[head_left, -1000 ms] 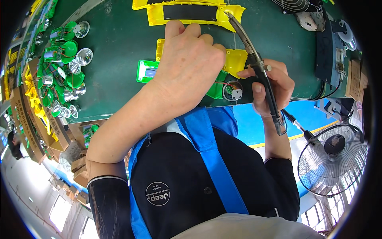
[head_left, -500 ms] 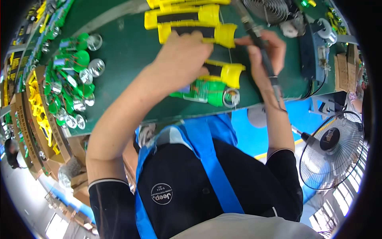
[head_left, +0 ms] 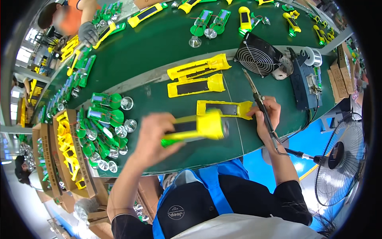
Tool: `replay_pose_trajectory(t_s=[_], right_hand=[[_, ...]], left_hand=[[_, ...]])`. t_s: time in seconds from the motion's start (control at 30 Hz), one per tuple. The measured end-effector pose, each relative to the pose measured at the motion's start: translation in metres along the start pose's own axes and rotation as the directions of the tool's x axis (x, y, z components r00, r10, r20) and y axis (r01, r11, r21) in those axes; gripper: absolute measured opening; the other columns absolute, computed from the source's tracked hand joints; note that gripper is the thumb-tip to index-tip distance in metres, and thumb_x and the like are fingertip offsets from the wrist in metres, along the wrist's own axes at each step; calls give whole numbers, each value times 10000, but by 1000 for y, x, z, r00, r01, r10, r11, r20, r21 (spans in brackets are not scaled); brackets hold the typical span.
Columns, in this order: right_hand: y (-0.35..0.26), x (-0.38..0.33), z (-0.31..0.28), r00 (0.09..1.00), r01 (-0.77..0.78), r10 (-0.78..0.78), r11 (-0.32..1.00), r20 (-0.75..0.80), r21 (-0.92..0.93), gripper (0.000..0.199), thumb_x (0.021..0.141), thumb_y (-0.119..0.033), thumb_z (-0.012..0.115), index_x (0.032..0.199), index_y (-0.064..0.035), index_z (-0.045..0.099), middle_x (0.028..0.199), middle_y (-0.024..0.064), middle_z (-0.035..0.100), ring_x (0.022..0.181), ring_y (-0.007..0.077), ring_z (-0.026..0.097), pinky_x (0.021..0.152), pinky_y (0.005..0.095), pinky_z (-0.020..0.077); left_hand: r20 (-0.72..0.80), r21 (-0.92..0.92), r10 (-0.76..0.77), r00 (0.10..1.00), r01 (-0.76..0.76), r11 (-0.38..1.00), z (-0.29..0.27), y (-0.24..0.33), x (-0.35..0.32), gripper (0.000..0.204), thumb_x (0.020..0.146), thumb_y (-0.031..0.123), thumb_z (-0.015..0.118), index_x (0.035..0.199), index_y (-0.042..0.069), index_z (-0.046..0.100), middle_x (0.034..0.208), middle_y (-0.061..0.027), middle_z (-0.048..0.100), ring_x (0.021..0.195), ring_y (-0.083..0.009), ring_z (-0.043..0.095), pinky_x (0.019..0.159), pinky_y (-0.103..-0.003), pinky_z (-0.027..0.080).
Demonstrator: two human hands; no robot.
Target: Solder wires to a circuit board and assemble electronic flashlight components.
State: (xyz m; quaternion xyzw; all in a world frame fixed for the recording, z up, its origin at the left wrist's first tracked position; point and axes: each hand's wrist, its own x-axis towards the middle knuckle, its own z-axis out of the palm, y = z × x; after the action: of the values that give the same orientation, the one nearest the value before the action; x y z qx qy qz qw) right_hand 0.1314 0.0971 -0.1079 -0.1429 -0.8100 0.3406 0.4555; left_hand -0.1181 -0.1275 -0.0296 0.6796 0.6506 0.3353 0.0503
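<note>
My left hand (head_left: 156,133) is closed around a yellow-and-green flashlight body (head_left: 210,125), lifted over the near part of the table and blurred by motion. Green shows under its yellow shell, and a bit of the lamp cup peeks out at the wide end. In my right hand (head_left: 270,115) is a soldering iron (head_left: 258,99), its tip pointing up and away from me. The fingertips of that hand also touch the flared end of a yellow half-shell with a dark panel (head_left: 223,109). Farther off lie two more yellow half-shells, one with a dark panel (head_left: 195,85) and one ribbed (head_left: 199,68).
Green boards with silver lamp cups (head_left: 105,115) crowd the left, beside a carton of yellow parts (head_left: 71,151). A black fan (head_left: 258,55), a solder station (head_left: 304,83) and a solder spool (head_left: 312,57) stand back right. Across the far strip, a person's gloved hand (head_left: 87,35) works.
My left hand has come off the far shells and now holds up a flashlight body. The green board assembly no longer lies at the near edge. The view has tilted up, showing the far strip.
</note>
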Motion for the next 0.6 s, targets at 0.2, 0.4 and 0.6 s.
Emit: replay_pose_trajectory(t_s=[0.2,0.4,0.6], right_hand=[[-5,4,-1,998,-9,11,999,-62,31,289,914,-234,532,1075,-52,374,675,83,635,877,193,430,863,379,343],[-1,6,-1,999,-39,41,993,-14,110,287,909,-209,536,1092,-49,383,698,74,641,889,198,448,852,369,356],[1,5,-6,991,-135,130,975,43,174,275,905,-215,546,1066,-58,387,696,72,646,868,201,457,805,346,389]], left_hand=[[-352,57,-249,902,286,956,-12,-115,118,511,667,180,772,984,65,389,794,-103,520,671,-288,536,651,-373,465],[-387,502,-508,769,638,584,16,-179,170,585,625,296,806,1033,109,431,954,-104,562,933,-290,564,773,-428,436],[-35,861,-676,736,365,353,-8,-160,216,602,684,520,703,1045,94,478,937,-136,610,837,-296,631,693,-415,499]])
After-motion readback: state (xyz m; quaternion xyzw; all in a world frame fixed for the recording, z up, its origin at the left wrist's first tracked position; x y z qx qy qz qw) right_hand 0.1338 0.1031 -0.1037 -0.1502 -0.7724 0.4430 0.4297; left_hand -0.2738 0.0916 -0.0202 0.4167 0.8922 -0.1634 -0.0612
